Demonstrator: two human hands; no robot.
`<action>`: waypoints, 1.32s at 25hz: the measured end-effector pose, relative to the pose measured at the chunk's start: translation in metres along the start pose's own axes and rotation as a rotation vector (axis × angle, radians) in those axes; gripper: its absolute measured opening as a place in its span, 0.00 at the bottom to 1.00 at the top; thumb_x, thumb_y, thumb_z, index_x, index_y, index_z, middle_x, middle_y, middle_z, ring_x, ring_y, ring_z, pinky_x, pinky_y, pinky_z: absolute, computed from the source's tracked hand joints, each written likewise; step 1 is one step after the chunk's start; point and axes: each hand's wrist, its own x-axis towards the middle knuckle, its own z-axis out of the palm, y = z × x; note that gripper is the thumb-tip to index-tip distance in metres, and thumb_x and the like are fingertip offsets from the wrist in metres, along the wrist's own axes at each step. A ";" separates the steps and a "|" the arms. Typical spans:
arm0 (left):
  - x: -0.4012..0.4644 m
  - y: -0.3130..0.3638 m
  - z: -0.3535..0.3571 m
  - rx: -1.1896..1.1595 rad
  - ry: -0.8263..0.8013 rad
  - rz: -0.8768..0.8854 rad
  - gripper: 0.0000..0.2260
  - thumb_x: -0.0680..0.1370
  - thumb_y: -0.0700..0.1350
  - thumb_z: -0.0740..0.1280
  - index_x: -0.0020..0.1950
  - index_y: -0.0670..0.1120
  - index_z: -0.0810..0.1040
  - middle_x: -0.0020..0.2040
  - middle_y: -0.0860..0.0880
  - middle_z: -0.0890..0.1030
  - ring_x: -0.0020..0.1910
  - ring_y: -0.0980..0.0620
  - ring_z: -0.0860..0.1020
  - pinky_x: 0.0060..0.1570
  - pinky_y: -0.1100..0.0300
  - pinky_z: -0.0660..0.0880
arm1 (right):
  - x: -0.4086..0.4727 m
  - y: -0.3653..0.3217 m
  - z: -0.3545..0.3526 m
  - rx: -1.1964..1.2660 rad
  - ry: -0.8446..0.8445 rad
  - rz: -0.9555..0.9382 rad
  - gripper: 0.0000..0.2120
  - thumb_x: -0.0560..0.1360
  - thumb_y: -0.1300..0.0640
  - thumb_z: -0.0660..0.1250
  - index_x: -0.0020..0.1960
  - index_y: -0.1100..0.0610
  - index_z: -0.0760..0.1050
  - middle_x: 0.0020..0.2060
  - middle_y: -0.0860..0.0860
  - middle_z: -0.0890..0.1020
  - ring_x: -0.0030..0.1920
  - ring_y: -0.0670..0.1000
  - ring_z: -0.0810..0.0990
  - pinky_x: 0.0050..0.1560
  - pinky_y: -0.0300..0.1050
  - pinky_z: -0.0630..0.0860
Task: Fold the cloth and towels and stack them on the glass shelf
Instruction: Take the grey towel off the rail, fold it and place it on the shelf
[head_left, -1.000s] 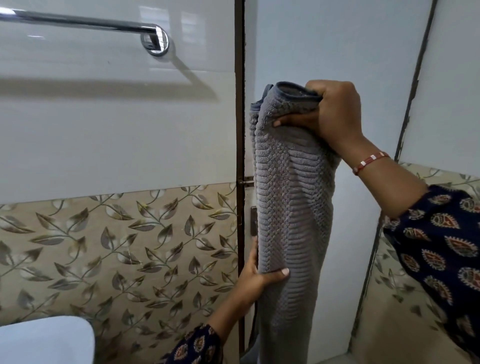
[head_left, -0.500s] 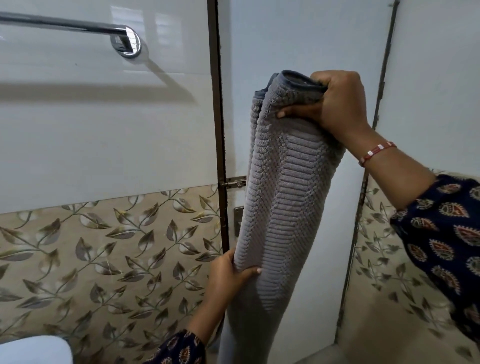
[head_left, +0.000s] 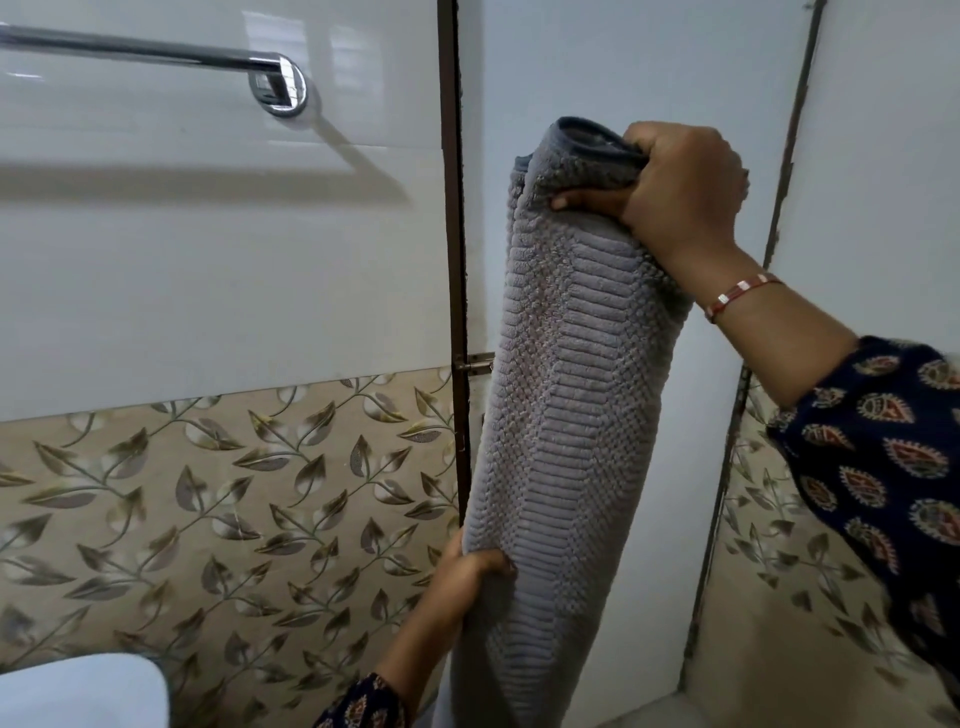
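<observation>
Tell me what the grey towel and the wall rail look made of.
Grey towel: looks like thick woven cotton terry, matte, with ribbed and waffle bands; the exact fibre cannot be told. Wall rail: polished, chrome-like metal, judging by its mirror reflections.

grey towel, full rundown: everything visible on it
The grey towel is thick terry by its look, with ribbed bands and a nubby weave and a darker hem at the top. Folded lengthwise, it hangs upright before the white door. The right hand grips its bunched top end; the left hand grips its left edge lower down. Its bottom runs out of frame.
</observation>
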 end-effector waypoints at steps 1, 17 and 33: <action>-0.001 0.005 0.001 0.007 -0.016 -0.018 0.27 0.55 0.44 0.70 0.54 0.48 0.74 0.55 0.45 0.78 0.56 0.44 0.76 0.58 0.47 0.74 | 0.000 0.000 0.005 -0.046 0.002 0.015 0.26 0.60 0.30 0.69 0.36 0.54 0.72 0.32 0.51 0.74 0.35 0.50 0.70 0.29 0.41 0.58; -0.011 0.026 0.006 -0.368 -0.082 -0.145 0.10 0.72 0.38 0.60 0.48 0.37 0.77 0.34 0.41 0.84 0.44 0.40 0.78 0.42 0.53 0.75 | -0.207 0.078 0.096 0.400 -1.511 1.302 0.51 0.65 0.25 0.52 0.71 0.65 0.62 0.67 0.64 0.70 0.65 0.64 0.72 0.57 0.58 0.73; -0.002 0.072 -0.034 -0.313 -0.011 -0.031 0.17 0.71 0.45 0.65 0.58 0.39 0.74 0.50 0.38 0.82 0.48 0.41 0.79 0.44 0.51 0.76 | -0.224 0.039 0.105 1.329 -0.884 1.276 0.19 0.61 0.55 0.76 0.50 0.58 0.78 0.39 0.54 0.86 0.38 0.51 0.85 0.39 0.44 0.81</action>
